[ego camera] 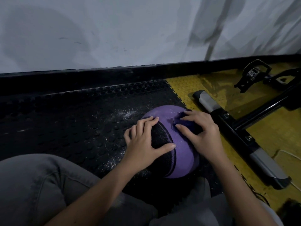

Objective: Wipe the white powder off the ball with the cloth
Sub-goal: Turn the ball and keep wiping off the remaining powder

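Wiping apparently unfinished: right hand's (203, 132) spread fingers press dark purple cloth (181, 115) on purple-and-black rubber ball (180, 149), pale specks (171, 122) beside them; left hand (143, 144), fingers splayed, steadies.

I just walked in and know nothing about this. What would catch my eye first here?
A purple and black ball sits low in the middle on a black studded mat, the left hand resting on it and the right hand pressing a dark cloth on its top. White powder flecks the mat just left of it.
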Demonstrator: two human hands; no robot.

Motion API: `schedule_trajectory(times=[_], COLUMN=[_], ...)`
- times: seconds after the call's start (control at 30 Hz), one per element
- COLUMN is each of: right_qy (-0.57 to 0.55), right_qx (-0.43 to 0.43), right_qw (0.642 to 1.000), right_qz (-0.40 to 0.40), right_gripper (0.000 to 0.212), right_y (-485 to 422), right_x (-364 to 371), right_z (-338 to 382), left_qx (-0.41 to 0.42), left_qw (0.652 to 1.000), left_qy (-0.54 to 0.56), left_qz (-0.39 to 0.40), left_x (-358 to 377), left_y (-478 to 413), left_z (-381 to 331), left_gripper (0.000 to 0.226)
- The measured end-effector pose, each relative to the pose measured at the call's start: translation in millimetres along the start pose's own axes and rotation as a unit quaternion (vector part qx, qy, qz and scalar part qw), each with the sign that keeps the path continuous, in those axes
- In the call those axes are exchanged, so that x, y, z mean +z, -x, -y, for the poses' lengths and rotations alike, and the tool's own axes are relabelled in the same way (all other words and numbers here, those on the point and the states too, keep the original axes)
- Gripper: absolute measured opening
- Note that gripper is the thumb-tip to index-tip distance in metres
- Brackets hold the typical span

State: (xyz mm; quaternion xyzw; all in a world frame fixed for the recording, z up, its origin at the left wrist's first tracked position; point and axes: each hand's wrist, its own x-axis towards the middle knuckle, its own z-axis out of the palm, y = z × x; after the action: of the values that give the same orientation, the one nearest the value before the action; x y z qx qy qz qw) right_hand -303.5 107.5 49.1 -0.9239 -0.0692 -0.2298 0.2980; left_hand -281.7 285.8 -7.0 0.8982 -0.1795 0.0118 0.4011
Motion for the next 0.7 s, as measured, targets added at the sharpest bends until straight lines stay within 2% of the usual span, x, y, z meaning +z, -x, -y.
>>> schedule_trajectory(times=[0.07,0.17,0.2,0.3,0.47,0.53,0.63,0.7], right_qy=[0.006,0.032,0.036,0.068,0.110,0.106,0.092,0.086], right_qx=[0.062,0.207,0.222,0.145,-0.047,-0.013,0.118,0.145], right_qw=[0.998,0.976,0.973,0.986,0.993,0.994,0.987,0.983], right_qz=[-0.024,-0.059,-0.058,-0.054,-0.016,-0.025,-0.059,-0.073], right_gripper=[0.017,0.015,0.016,0.013,0.032,0.030,0.022,0.019], right_y=[-5.3,-13.0,-12.8,-4.7,17.0,10.5,-7.6,-9.7], right_x=[-3.9,-8.5,-8.7,-5.1,7.6,1.9,-8.8,-7.9], right_z=[-10.8,-31.1,-33.9,-14.0,17.2,6.6,-15.2,-18.2], left_qx=[0.004,0.010,0.010,0.000,-0.016,-0.012,-0.009,-0.011], left_qw=[1.000,1.000,0.999,0.999,1.000,1.000,1.000,1.000], left_qy=[0.000,-0.024,-0.033,-0.040,-0.026,-0.015,-0.008,-0.008], left_qz=[0.001,0.011,0.013,0.005,-0.006,0.007,0.014,0.011], left_x=[-0.3,-0.3,0.5,1.6,-0.6,-1.2,-0.6,1.0], left_y=[0.4,2.0,2.3,2.6,1.0,0.4,0.5,0.8], left_z=[-2.0,-5.0,-5.1,-4.9,-4.0,-4.5,-7.4,-8.5], left_gripper=[0.097,0.099,0.100,0.102,0.101,0.100,0.101,0.101])
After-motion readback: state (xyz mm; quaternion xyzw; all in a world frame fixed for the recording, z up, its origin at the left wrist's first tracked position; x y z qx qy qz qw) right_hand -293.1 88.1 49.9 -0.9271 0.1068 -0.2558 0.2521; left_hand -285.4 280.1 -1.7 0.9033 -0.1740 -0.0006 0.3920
